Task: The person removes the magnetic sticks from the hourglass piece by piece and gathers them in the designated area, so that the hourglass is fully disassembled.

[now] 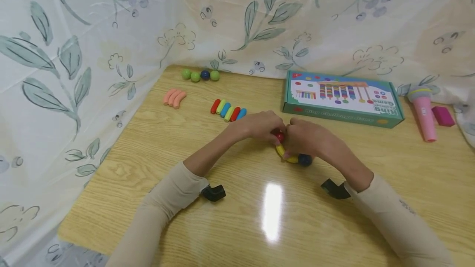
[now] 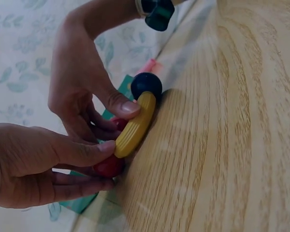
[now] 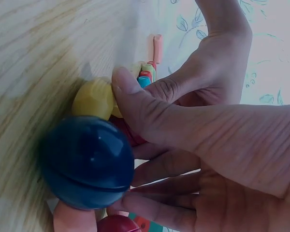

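Observation:
A yellow curved stick (image 1: 281, 151) lies close over the table, with a red ball (image 1: 280, 137) at one end and a dark blue ball (image 1: 305, 160) at the other. My left hand (image 1: 259, 127) pinches the red ball, its thumb tip beside the yellow stick's end (image 2: 128, 137). The right hand (image 1: 308, 137) grips the yellow stick, thumb along its near side and fingers behind. In the right wrist view, a pink curved stick (image 3: 75, 217) meets the blue ball (image 3: 89, 162), and a second red ball (image 3: 118, 224) shows beneath that hand.
Several red, yellow and blue sticks (image 1: 228, 110) lie beyond the left hand. Pink curved sticks (image 1: 174, 98) and green and blue balls (image 1: 195, 76) sit at the back left. A game box (image 1: 343, 98), a pink toy microphone (image 1: 424, 114) and a magenta block (image 1: 443, 116) stand right.

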`<state>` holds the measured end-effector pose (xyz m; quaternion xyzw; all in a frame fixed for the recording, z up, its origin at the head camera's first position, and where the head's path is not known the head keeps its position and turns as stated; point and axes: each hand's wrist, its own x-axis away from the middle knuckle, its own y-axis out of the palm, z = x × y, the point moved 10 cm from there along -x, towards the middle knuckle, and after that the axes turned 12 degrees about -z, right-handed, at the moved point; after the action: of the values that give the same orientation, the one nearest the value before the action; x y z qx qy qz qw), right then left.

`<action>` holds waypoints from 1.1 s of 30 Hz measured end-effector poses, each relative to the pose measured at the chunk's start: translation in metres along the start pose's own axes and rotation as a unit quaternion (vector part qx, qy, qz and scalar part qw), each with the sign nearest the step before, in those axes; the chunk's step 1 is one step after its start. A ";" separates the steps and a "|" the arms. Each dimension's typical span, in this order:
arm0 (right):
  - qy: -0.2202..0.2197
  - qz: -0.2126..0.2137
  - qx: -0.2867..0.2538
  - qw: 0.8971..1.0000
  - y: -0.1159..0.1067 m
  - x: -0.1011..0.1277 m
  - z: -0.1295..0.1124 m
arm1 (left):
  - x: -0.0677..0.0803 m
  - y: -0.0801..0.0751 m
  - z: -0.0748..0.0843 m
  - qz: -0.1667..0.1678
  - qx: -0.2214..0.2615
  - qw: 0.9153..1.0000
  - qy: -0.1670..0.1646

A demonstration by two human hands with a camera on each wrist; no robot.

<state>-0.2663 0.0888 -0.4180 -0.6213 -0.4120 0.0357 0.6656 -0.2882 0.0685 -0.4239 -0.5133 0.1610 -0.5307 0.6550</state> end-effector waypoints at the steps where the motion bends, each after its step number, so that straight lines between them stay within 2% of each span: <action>1: -0.004 -0.001 0.005 1.000 0.000 0.000 -0.001 | 0.000 0.000 0.001 0.000 -0.004 1.000 0.001; 6: -0.019 -0.010 -0.015 1.000 0.001 0.001 -0.002 | -0.002 0.001 0.000 -0.006 -0.012 1.000 -0.002; 10: -0.011 -0.023 -0.034 0.999 0.004 -0.001 -0.001 | -0.001 0.000 0.002 -0.003 -0.033 0.999 0.004; 15: -0.005 -0.036 -0.013 0.999 0.004 -0.002 -0.001 | 0.000 -0.001 0.006 0.000 -0.062 0.998 0.007; 17: -0.004 -0.041 -0.008 0.999 0.004 -0.002 -0.001 | 0.000 -0.002 0.007 -0.002 -0.062 0.998 0.007; 20: 0.005 -0.045 -0.032 0.998 0.004 -0.001 0.001 | 0.001 -0.003 0.006 -0.005 -0.052 0.999 0.003; 27: 0.005 -0.029 -0.038 0.999 0.001 0.002 0.002 | 0.004 -0.004 0.006 -0.020 -0.034 0.999 0.010; 33: 0.005 -0.025 -0.063 0.998 -0.001 0.004 0.005 | 0.007 -0.006 0.000 -0.027 -0.016 0.999 0.002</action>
<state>-0.2668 0.0947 -0.4160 -0.6517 -0.4257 -0.0101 0.6276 -0.2884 0.0633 -0.4161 -0.5267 0.1572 -0.5469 0.6315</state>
